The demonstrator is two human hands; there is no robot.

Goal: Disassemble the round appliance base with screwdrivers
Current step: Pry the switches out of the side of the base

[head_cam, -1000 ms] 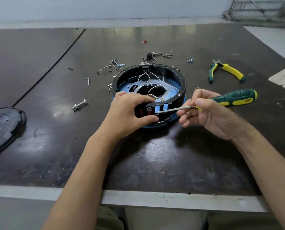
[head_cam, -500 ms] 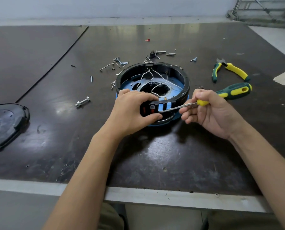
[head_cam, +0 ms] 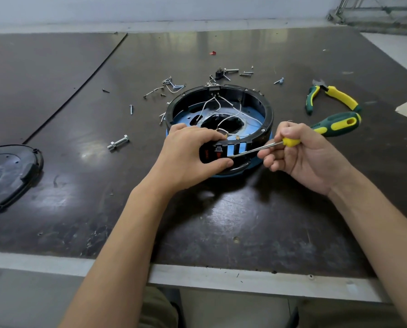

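Observation:
The round appliance base [head_cam: 257, 102] is a black ring over a blue plate with loose white wires inside; it lies in the middle of the dark table. My left hand [head_cam: 188, 155] grips its near wall around a black switch block with red parts [head_cam: 217, 151]. My right hand [head_cam: 302, 155] holds a green and yellow screwdriver [head_cam: 335, 123] low on the handle, near the shaft. The metal shaft points left, and its tip sits at the base's near wall just right of the switch block, by my left thumb.
Green and yellow pliers [head_cam: 332, 97] lie to the right of the base. Several loose screws and small parts [head_cam: 230, 73] are scattered behind it, and a bolt [head_cam: 118, 142] lies to its left. A black round cover [head_cam: 5, 174] rests at the left edge.
The screwdriver handle has tilted lower and closer to my right hand, with the tip staying at the switch block. My left hand keeps its grip on the base.

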